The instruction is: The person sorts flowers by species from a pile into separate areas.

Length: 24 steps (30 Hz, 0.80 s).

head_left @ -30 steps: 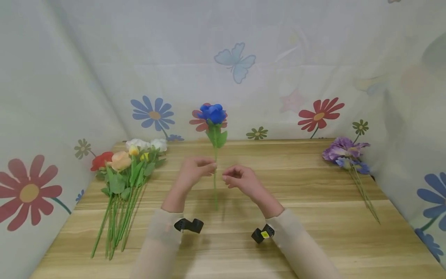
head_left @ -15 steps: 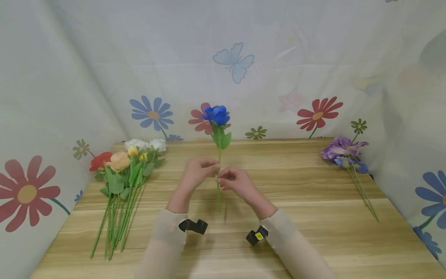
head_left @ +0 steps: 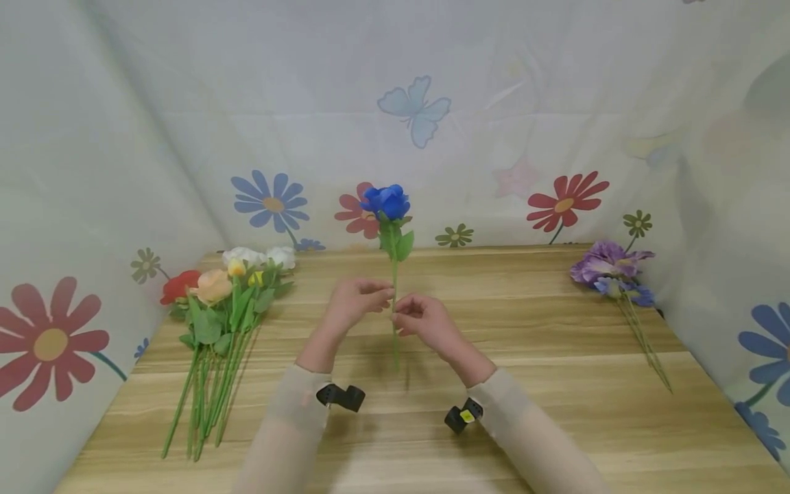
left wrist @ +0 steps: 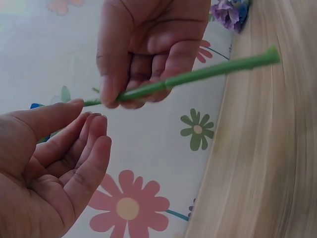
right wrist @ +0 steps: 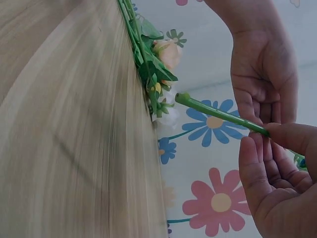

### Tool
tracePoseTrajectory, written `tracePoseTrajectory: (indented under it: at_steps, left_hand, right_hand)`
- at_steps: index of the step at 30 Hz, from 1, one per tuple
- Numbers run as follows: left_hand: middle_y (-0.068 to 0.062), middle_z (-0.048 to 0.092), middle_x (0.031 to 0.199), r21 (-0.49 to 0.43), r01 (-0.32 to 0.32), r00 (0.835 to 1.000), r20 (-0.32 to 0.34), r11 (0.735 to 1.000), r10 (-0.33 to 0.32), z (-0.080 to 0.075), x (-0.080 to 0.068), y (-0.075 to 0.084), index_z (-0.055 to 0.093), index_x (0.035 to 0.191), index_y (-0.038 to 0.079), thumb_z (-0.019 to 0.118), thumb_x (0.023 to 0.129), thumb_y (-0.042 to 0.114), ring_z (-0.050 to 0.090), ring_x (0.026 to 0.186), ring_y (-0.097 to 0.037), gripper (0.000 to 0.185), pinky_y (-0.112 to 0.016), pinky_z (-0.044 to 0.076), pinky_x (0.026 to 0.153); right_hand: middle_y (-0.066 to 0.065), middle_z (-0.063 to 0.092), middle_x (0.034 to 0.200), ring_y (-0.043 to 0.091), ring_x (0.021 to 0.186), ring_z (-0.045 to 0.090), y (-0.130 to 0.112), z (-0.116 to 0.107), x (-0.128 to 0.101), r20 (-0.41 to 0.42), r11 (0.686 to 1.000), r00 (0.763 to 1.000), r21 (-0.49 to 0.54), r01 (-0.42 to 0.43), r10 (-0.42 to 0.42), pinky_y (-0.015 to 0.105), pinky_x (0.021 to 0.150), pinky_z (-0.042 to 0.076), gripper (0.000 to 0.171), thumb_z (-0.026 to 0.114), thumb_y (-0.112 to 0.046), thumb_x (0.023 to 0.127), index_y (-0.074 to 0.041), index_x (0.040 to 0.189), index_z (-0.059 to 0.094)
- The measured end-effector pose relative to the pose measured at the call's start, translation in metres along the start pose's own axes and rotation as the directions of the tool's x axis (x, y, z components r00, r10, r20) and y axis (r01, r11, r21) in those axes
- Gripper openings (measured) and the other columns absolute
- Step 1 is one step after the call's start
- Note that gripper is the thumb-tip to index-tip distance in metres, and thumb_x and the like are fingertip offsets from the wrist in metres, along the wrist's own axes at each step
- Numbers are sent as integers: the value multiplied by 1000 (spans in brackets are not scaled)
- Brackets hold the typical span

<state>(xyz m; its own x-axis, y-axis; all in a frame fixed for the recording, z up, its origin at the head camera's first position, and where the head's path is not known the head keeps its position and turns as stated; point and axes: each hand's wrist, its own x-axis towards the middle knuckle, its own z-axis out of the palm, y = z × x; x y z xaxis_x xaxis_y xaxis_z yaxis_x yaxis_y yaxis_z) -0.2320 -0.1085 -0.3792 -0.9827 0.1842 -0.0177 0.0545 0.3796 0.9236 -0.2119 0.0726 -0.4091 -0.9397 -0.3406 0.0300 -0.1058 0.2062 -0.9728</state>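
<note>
A blue flower (head_left: 385, 202) with green leaves stands upright above the middle of the table in the head view. My left hand (head_left: 356, 302) pinches its green stem between thumb and fingertips, below the leaves. Just lower down, my right hand (head_left: 426, 319) pinches the same stem. Seen from the left wrist, the free lower end of the stem (left wrist: 223, 69) sticks out past the right hand (left wrist: 153, 44). In the right wrist view, the left hand (right wrist: 265, 74) is behind the stem, and the bloom is almost wholly hidden.
Several flowers (head_left: 212, 285) in red, peach, yellow and white lie bunched on the wooden table (head_left: 494, 439) at the left. Purple and blue flowers (head_left: 607, 264) lie at the right. A cloth backdrop (head_left: 432, 41) with printed flowers encloses the back and sides.
The blue flower and my left hand have shifted slightly right. My right hand, apart from the stem a second ago, has closed on it below the left hand.
</note>
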Motion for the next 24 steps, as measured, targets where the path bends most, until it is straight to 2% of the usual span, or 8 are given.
tracePoseTrajectory:
  at_steps: [8,14,20,24]
  left_hand:
    - [-23,73,122,126,-48,998,43,991,43,-14,-5,-2,71,124,-1,67,99,21,76,99,-32,34,-42,62,91]
    - [-24,75,114,244,-87,996,47,966,78,-31,-12,-20,73,120,-2,65,99,18,74,92,-29,30,-40,63,83]
    - [-24,74,114,348,-37,999,45,937,23,-59,-31,-43,71,122,-5,62,101,19,72,93,-29,33,-41,61,80]
    - [-24,75,111,395,-1,1000,5,919,-1,-82,-47,-54,69,125,-5,62,102,19,72,92,-29,34,-39,60,78]
  right_hand:
    - [15,70,102,5,82,65,8,-22,-4,2,999,999,-19,-39,39,32,80,63,23,63,-7,99,10,113,62]
    - [11,70,98,5,81,64,17,-35,-10,1,997,997,-40,-71,71,34,81,63,23,64,-8,99,10,114,62]
    - [4,68,92,5,78,63,30,-56,-18,-11,993,995,-64,-104,104,39,82,63,22,63,-7,98,10,111,61]
    - [4,67,93,6,79,64,38,-73,-27,-15,988,992,-93,-127,126,40,83,63,23,63,-8,98,10,112,60]
